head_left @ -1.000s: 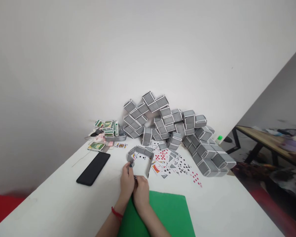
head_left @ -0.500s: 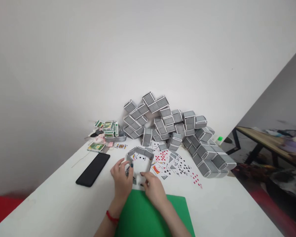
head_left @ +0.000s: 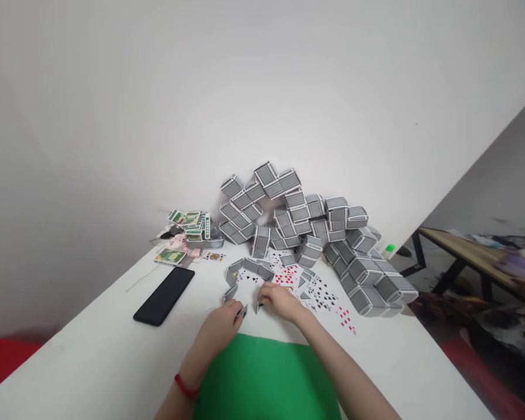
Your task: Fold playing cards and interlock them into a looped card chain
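Note:
A chain of linked folded playing cards, grey backs outward, stands on edge in an open loop on the white table. My left hand, with a red band at the wrist, is closed on the near left end of the chain, and a card edge shows past its fingertips. Opposite it, my right hand pinches a card at the right side of the loop. A gap separates the two held ends. My fingers hide part of each end. Below my hands is a green sheet.
Behind stands a large structure of folded-card blocks, reaching right to more stacked blocks. Loose face-up cards lie right of the loop. On the left are a black phone and green card boxes.
My right hand has moved up and right, onto the loop's right side. My left hand has dropped lower and closed at the near left end. A gap now shows between the ends.

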A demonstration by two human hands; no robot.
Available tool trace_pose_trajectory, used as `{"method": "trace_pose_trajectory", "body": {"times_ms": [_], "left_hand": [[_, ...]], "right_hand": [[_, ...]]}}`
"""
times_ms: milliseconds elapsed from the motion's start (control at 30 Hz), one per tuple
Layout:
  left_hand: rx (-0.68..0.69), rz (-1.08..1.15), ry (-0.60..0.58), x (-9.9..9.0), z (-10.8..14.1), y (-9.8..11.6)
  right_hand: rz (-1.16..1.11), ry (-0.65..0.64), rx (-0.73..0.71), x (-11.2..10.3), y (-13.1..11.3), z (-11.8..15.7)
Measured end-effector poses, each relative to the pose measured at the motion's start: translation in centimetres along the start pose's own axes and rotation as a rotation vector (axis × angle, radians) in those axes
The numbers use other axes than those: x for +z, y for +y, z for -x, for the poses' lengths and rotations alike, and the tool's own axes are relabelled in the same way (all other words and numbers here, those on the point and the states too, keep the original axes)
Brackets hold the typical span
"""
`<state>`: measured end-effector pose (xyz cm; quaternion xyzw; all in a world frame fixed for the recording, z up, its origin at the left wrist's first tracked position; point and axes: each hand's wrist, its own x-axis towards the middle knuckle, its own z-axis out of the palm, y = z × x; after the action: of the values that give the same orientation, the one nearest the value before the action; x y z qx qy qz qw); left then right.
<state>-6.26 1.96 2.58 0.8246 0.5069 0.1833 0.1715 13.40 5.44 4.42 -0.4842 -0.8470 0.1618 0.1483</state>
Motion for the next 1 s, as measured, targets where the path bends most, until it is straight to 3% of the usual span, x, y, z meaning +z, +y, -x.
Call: {"method": "trace_pose_trajectory", "body": {"times_ms": [167,467,1000], "left_hand": [[0.108,0.072,0.002,-0.4,0.0,0.3],[0.099,-0.031,0.043,0.9,-0.3,0.6],[0.090,-0.143,0.073,1.4,-0.4,0.8]], "right_hand": [[-0.090,0.028,-0.002,0.5,0.5,-0.4],[-0.169,0.071,-0.030,1.3,1.2,-0.5],[-0.234,0.102,-0.020,1.4,1.3,-0.4]]}}
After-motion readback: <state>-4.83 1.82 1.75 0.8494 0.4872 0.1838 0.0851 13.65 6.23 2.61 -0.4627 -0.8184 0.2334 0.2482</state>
